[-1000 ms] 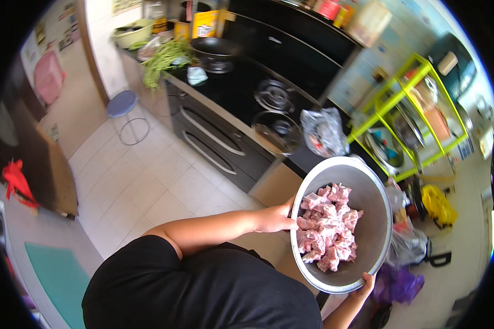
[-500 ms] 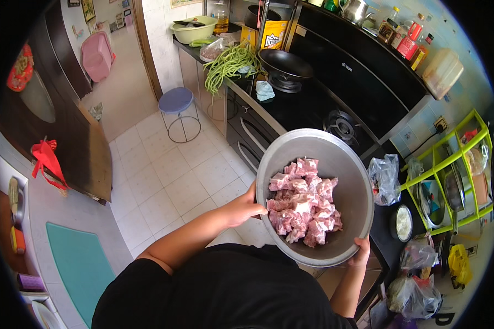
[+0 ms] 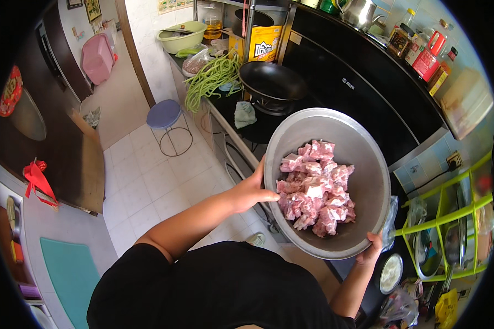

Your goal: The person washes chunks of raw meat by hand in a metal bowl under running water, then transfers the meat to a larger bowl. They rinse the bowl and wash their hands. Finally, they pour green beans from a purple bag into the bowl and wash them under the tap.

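Note:
Between my two hands I carry a large grey metal basin (image 3: pixel 368 181), tilted so its inside faces up toward me. A heap of raw, pinkish chopped meat pieces (image 3: pixel 317 186) lies in it. My left hand (image 3: pixel 253 189) grips the left rim, thumb over the edge and the other fingers mostly hidden behind the wall. At the lower right rim, my right hand (image 3: pixel 371 249) is closed on the basin with its fingers partly under it. The basin is held in front of the stove, hiding part of the hob.
A black wok (image 3: pixel 273 82) sits on the far burner, with a folded cloth (image 3: pixel 245 114) and long green beans (image 3: pixel 214 79) beside it. A white-filled bowl (image 3: pixel 391 273) and a green rack (image 3: pixel 450 219) stand at right. A blue stool (image 3: pixel 164 114) is on the floor at left.
The basin, held in both hands, has shifted a little up and to the right in view, nearer the stove. The camera view has also shifted. The grip looks the same.

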Action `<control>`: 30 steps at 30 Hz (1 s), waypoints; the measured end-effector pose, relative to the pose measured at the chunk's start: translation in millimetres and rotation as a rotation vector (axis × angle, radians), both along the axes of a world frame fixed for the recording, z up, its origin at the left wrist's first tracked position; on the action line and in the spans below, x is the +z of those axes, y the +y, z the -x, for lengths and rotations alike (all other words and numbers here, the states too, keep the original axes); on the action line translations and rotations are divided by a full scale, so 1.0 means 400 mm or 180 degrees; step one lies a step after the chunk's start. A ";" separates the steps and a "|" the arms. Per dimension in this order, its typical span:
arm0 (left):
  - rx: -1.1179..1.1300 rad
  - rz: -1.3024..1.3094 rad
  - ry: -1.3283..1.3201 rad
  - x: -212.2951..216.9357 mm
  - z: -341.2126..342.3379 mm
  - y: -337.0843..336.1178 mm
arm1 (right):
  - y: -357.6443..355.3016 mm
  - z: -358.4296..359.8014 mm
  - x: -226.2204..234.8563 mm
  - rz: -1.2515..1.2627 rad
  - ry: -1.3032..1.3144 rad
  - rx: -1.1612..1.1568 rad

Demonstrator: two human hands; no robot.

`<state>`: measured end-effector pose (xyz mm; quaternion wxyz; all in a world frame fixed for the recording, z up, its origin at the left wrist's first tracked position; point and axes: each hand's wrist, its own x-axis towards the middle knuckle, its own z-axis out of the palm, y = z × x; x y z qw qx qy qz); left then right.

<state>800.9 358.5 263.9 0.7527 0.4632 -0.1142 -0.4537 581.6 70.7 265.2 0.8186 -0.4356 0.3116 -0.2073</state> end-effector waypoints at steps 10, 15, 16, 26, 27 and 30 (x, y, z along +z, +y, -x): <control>-0.0202 0.0101 0.0152 -0.101 -0.170 -0.353 | -0.299 -0.115 -0.064 0.0245 0.0065 -0.0223; -0.0571 0.0035 0.0069 -0.152 -0.254 -0.455 | -0.363 -0.133 -0.142 0.0215 0.0081 -0.0403; -0.0654 -0.0026 0.0106 -0.160 -0.271 -0.472 | -0.377 -0.133 -0.163 0.0196 0.0069 -0.0400; -0.0963 -0.0172 -0.0214 -0.303 -0.347 -0.590 | -0.428 -0.139 -0.309 0.0077 0.0335 -0.0470; -0.1014 -0.0136 -0.0219 -0.318 -0.357 -0.592 | -0.428 -0.142 -0.317 0.0077 0.0357 -0.0505; -0.1027 -0.0117 -0.0209 -0.347 -0.366 -0.602 | -0.447 -0.136 -0.349 0.0089 0.0403 -0.0530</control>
